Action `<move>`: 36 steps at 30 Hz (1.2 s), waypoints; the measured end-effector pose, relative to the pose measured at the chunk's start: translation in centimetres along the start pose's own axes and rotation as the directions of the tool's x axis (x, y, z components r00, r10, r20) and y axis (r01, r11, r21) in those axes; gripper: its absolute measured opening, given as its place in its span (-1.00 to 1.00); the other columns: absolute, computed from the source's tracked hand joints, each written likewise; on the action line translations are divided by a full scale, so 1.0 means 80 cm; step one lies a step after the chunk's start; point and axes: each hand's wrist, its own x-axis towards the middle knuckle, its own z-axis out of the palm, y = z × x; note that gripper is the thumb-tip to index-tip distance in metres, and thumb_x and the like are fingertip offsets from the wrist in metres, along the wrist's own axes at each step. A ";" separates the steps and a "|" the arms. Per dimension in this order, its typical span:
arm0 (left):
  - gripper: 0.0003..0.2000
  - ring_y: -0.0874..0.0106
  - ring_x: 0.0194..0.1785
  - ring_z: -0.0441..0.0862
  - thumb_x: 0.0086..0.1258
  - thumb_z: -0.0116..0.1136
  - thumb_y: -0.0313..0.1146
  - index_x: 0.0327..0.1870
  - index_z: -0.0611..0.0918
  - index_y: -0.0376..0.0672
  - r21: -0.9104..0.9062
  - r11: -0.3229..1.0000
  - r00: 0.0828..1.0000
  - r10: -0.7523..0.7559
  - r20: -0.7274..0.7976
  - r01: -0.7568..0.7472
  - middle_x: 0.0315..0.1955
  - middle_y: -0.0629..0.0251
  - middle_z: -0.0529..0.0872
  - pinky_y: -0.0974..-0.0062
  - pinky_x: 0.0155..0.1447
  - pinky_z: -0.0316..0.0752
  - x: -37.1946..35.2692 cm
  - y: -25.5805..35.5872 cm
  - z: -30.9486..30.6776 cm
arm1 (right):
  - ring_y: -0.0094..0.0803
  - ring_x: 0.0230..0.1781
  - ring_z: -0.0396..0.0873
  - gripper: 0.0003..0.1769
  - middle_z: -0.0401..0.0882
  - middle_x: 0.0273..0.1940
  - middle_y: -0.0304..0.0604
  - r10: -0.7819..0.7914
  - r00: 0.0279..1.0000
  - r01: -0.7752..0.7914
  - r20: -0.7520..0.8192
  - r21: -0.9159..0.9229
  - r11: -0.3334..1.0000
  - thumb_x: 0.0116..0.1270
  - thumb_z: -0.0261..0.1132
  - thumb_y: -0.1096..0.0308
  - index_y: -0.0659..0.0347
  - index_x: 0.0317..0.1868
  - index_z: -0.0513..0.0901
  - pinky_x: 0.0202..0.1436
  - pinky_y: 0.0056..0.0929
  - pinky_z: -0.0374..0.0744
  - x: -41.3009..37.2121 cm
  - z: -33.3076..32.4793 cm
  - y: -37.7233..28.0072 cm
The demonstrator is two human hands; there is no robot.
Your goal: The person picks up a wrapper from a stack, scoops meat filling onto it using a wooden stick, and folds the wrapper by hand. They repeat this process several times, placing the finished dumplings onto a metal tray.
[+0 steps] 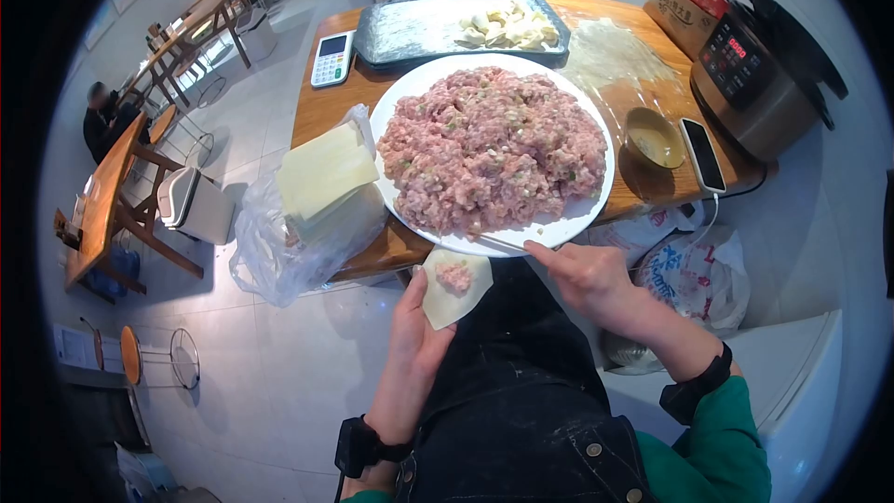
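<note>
My left hand [416, 331] holds a pale wonton wrapper [445, 309] below the table's front edge, thumb on its left side. A small dab of minced meat [453, 277] lies on the wrapper. My right hand [589, 278] grips a thin stick [501, 242], whose far end reaches over the near rim of a white plate [551, 233]. That plate carries a large heap of pink minced meat with green bits [494, 149]. To its left, a stack of square wrappers [326, 168] sits in a clear plastic bag [270, 237] hanging over the edge.
Folded wontons [507, 26] rest on a floured tray [405, 33] behind the plate. A card terminal [332, 59] stands left of it. At right are a small bowl [654, 140], a charging phone [702, 156] and an electric cooker [759, 65]. Another person [102, 121] sits far left.
</note>
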 end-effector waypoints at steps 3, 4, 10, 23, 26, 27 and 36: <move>-0.63 0.24 0.22 0.41 0.48 -0.18 -0.23 0.18 0.35 -0.27 0.000 1.000 1.000 -0.007 0.015 0.007 0.14 0.11 0.46 0.22 0.31 0.28 0.000 0.000 0.003 | -0.29 -0.59 0.53 -0.54 0.48 -0.58 -0.23 0.041 0.997 -0.046 0.062 0.078 0.996 0.05 0.20 0.54 0.10 0.04 0.54 -0.58 -0.35 0.47 -0.001 0.008 -0.010; -0.63 0.25 0.22 0.41 0.48 -0.18 -0.22 0.18 0.35 -0.27 0.002 1.000 1.000 -0.010 0.020 0.010 0.14 0.11 0.46 0.22 0.31 0.28 -0.001 0.000 0.004 | -0.30 -0.59 0.53 -0.52 0.47 -0.58 -0.24 0.008 0.998 -0.014 0.060 0.092 0.996 0.04 0.20 0.55 0.10 0.05 0.53 -0.58 -0.36 0.48 0.001 0.010 -0.017; -0.62 0.27 0.22 0.41 0.48 -0.19 -0.21 0.20 0.35 -0.24 0.048 0.998 0.998 0.032 -0.046 -0.030 0.15 0.15 0.46 0.25 0.32 0.28 -0.015 0.006 -0.001 | -0.38 -0.53 0.53 -0.50 0.49 -0.52 -0.28 -0.134 0.991 0.133 0.019 0.022 0.991 0.02 0.19 0.55 0.08 0.06 0.53 -0.55 -0.43 0.52 -0.012 0.023 -0.036; -0.69 0.06 0.24 0.34 0.48 -0.23 -0.14 0.04 0.38 -0.15 0.167 0.928 0.734 0.144 0.664 -0.333 -0.05 0.04 0.51 0.14 0.29 0.28 -0.012 0.043 0.045 | -0.51 -0.56 0.51 -0.47 0.51 -0.53 -0.22 0.009 0.990 -0.108 0.140 0.723 0.682 0.23 0.12 0.56 0.03 0.23 0.43 -0.41 -0.57 0.49 0.036 -0.001 -0.029; -0.73 0.08 0.26 0.32 0.47 -0.20 -0.14 -0.02 0.37 -0.12 0.046 0.894 0.589 0.255 0.767 -0.445 -0.05 0.04 0.50 0.11 0.29 0.27 -0.011 0.044 0.068 | -0.46 -0.58 0.50 -0.44 0.50 -0.52 -0.25 -0.146 0.976 0.196 -0.160 0.373 0.907 0.09 0.16 0.58 -0.01 0.15 0.52 -0.50 -0.54 0.49 0.049 -0.007 -0.031; -0.62 0.09 0.29 0.28 0.45 -0.15 -0.10 0.12 0.34 -0.16 0.019 0.897 0.626 0.293 0.723 -0.442 0.07 0.02 0.46 0.12 0.34 0.22 -0.012 0.045 0.068 | -0.45 -0.58 0.49 -0.43 0.50 -0.52 -0.26 -0.238 0.926 0.272 -0.292 0.079 0.959 0.01 0.19 0.58 -0.04 0.10 0.57 -0.55 -0.52 0.49 0.052 -0.010 -0.032; -0.41 0.17 0.40 0.10 0.40 -0.08 -0.05 0.33 0.17 -0.24 0.069 0.898 0.770 0.332 0.545 -0.436 0.32 0.04 0.19 0.22 0.44 0.06 -0.012 0.024 0.060 | -0.47 -0.59 0.49 -0.49 0.53 -0.45 -0.31 -0.272 0.904 0.272 -0.331 -0.045 0.961 -0.02 0.25 0.50 -0.09 0.02 0.62 -0.59 -0.56 0.48 0.043 0.004 -0.026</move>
